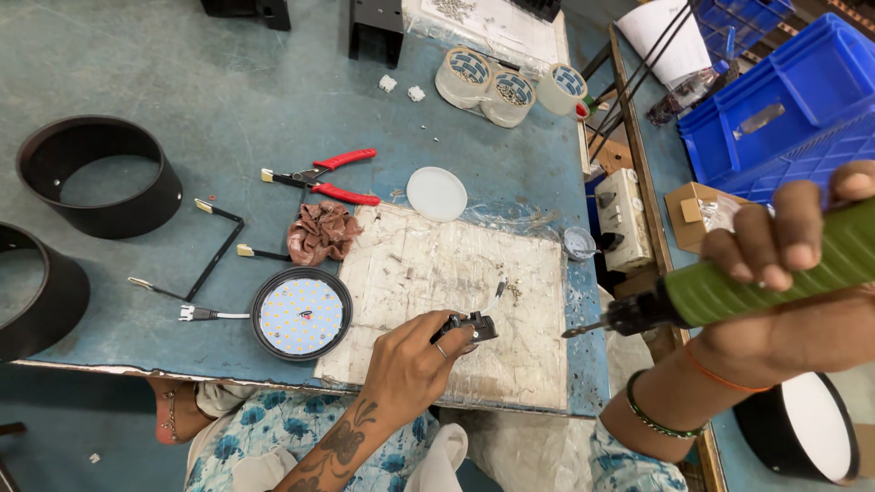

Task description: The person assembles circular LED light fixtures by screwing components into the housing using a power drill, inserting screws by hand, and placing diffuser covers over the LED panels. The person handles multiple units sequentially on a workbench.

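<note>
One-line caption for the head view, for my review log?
Left hand pinches a small black part on a white board; right hand holds a green-handled tool beside it.

A small open brown cardboard box sat just left of the right hand, with something clear and crinkled inside. Far above the left hand, at the table's far edge, lay a clear plastic bag holding small metal parts and a white printed sheet.
</note>
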